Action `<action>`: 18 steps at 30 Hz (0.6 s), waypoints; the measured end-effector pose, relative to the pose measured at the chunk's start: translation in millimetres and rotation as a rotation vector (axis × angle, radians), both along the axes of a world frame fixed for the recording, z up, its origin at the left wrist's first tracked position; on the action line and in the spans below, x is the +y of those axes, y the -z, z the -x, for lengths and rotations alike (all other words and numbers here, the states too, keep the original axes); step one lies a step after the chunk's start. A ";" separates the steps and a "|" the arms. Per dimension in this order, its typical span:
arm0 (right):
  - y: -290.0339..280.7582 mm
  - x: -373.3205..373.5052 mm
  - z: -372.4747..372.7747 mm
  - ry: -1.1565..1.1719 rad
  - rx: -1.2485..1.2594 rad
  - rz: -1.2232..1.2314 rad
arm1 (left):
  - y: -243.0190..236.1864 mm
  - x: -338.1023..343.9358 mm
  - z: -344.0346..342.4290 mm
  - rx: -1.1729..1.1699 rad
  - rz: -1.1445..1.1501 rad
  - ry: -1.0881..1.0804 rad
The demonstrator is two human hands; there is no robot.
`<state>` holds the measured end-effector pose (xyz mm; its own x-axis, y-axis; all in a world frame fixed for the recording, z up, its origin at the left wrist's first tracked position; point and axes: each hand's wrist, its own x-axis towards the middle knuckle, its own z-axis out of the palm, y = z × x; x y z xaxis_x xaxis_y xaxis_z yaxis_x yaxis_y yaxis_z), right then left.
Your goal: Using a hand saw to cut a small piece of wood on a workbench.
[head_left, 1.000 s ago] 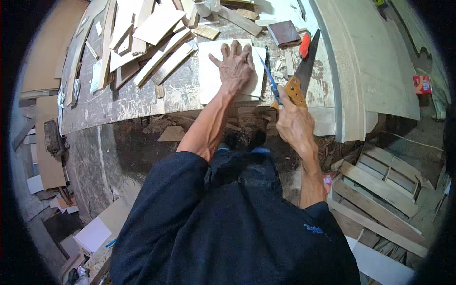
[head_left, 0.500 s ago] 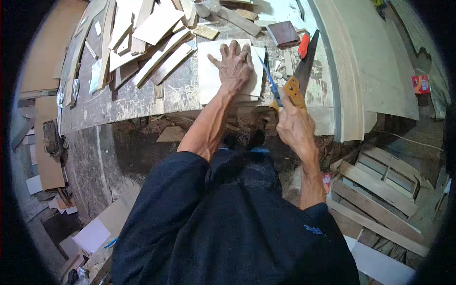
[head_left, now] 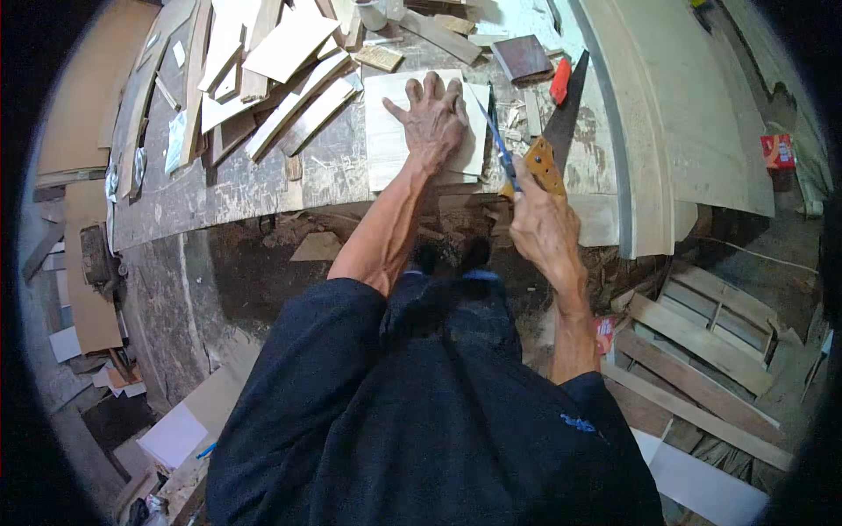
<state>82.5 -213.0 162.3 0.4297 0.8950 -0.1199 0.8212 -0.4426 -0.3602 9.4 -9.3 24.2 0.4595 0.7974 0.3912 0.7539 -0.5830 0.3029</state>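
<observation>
My left hand point(head_left: 430, 123) lies with fingers spread on a pale wooden board point(head_left: 386, 153), which rests on another pale piece near the bench's front edge. My right hand point(head_left: 541, 223) is closed on a long, thin blue tool point(head_left: 501, 143), whose far end reaches up along the board's right side. Beside and partly beneath that hand lies a saw's yellow wooden handle point(head_left: 545, 168), with a dark blade point(head_left: 574, 101) extending behind it. A red tool point(head_left: 560, 82) lies by the blade.
Offcuts point(head_left: 289, 48) crowd the bench's point(head_left: 237, 202) left and back, near a cup point(head_left: 373, 16) and a dark reddish block point(head_left: 519, 58). Long pale panels point(head_left: 653, 158) run along the right. Wooden frames point(head_left: 710, 324) and scrap lie low at right; more boards point(head_left: 175, 434) lie at lower left.
</observation>
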 end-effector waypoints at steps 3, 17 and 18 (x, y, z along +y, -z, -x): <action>1.5 3.0 -4.5 0.023 0.117 0.041 | -2.3 -0.8 -4.7 -0.044 0.002 -0.008; -4.0 -4.8 -4.3 0.006 0.023 -0.018 | -4.7 -0.3 -3.1 -0.026 0.064 -0.006; -4.2 -4.1 -4.9 0.011 0.023 -0.016 | -3.3 -3.8 -4.0 -0.017 0.048 -0.005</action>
<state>87.4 -217.0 166.5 0.4365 0.8922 -0.1159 0.8080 -0.4454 -0.3858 13.4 -13.1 27.5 0.4492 0.8178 0.3599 0.7512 -0.5637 0.3433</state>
